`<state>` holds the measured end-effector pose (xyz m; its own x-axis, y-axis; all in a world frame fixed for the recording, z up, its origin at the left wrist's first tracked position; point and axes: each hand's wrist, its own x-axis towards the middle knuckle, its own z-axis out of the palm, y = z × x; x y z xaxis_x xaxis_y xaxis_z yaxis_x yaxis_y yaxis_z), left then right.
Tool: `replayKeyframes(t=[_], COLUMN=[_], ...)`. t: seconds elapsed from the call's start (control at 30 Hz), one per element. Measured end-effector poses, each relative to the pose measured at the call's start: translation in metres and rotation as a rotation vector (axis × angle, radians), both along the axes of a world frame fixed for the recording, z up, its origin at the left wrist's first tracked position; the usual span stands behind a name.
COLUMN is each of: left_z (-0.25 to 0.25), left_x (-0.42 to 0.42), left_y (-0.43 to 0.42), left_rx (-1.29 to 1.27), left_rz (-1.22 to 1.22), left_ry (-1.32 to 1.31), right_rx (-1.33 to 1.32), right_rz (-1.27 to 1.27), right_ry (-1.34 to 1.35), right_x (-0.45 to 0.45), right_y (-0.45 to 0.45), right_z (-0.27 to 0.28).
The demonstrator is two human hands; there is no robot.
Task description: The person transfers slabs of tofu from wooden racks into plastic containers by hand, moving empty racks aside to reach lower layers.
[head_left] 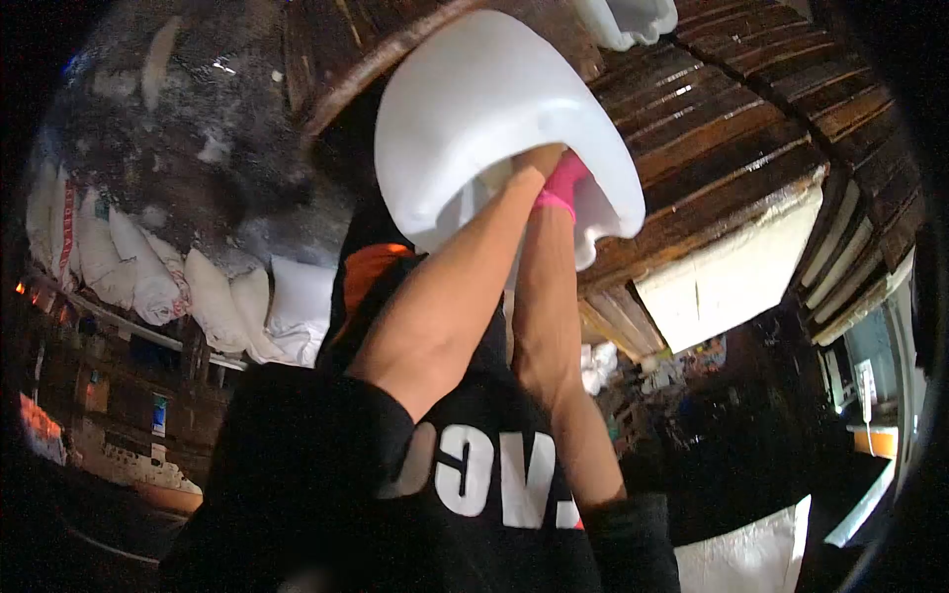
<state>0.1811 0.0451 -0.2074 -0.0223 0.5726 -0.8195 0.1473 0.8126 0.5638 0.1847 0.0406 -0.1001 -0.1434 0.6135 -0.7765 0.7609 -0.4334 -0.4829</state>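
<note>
A large, smooth white hollow piece [474, 89], shaped like sanitary ware, is tilted in front of me over a wooden rack. Its curved opening faces my body. Both my forearms reach into that opening, close together. My left hand [544, 158] is inside at the upper edge, with its fingers hidden. My right hand [564, 186] wears a pink glove and is beside the left one, inside the rim. The piece covers its fingers too, so I cannot see what either hand grips.
Dark wooden slats [722, 128] run along the right, with another white piece [628, 22] at the top. A pale board [736, 267] stands below the slats. Several white sacks [213, 296] line the left side. A dark, white-smeared surface [217, 128] lies at upper left.
</note>
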Motion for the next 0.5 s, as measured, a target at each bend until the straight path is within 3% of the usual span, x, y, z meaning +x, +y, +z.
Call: replayKeyframes(t=[0.13,0.27,0.37,0.5], left_z=[-0.009,-0.02,-0.034,-0.039], left_x=[0.011,0.015,0.014,0.009], left_y=[-0.017,-0.012,-0.025,-0.04], left_rx=[-0.033,-0.026,-0.014,0.046], left_rz=[-0.019,-0.068,-0.133,-0.349], left_ry=[-0.043,-0.066,-0.094,0.032], right_rx=[-0.027,-0.076,-0.14,-0.185], right_rz=[-0.018,-0.059,-0.098,-0.206], right_ry=[0.013,0.062,0.146,0.318], right_x=[0.002,-0.001,-0.001,-0.001], right_y=[0.0,-0.005,-0.02,-0.024], right_z=[-0.02,0.002,0.054,0.174])
